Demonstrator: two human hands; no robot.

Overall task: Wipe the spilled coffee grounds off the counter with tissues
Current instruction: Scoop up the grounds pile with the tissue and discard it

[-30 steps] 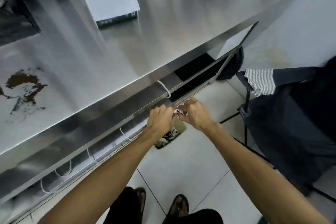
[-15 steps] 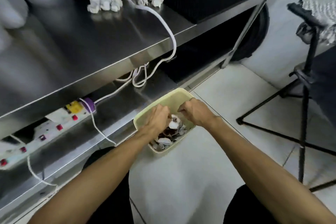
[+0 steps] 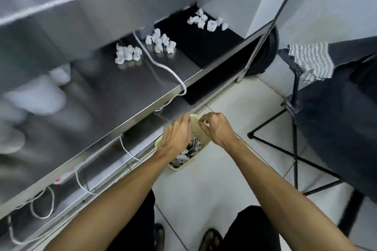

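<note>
The left hand (image 3: pixel 177 137) and right hand (image 3: pixel 216 128) hang curled over the bin (image 3: pixel 183 167), evidently so soiled tissues (image 3: pixel 190 147) fall inside; whether either grasps anything cannot be told.

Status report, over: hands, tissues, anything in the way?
Left hand, right hand over the bin, fingers curled, hold unclear. Soiled tissues inside it. White tissue wads on the shelf beside a cable. Nothing between hands and bin.

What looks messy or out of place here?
Crumpled tissues sit in three little piles on the steel shelf, not in the bin on the floor, which holds dirty ones. A white cable snakes between the piles and droops over the shelf's edge.
</note>
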